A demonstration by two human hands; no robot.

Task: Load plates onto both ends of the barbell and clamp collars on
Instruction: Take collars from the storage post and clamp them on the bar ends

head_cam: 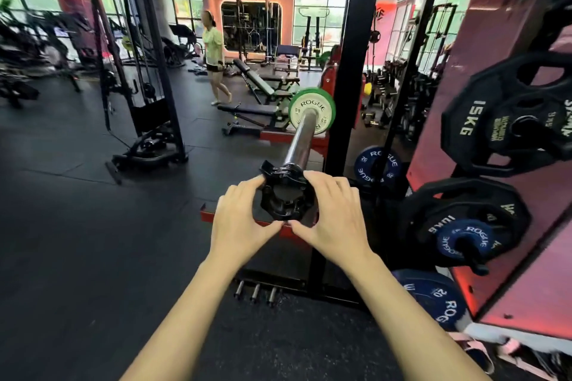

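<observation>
The steel barbell sleeve (301,138) points toward me from the rack. Far along it sit a white plate (309,108) marked ROGUE and a green plate (330,103) behind that. A black clamp collar (286,195) sits over the near tip of the sleeve. My left hand (240,219) grips the collar's left side, and my right hand (332,210) grips its right side, thumbs under it. The collar hides the end of the sleeve.
A black rack upright (349,71) stands just right of the bar. Storage pegs on the right carry black 15 kg plates (507,130), a 10 kg plate (464,226) and blue 20 kg plates (433,297). Benches (257,83) and a walking person (215,56) are behind.
</observation>
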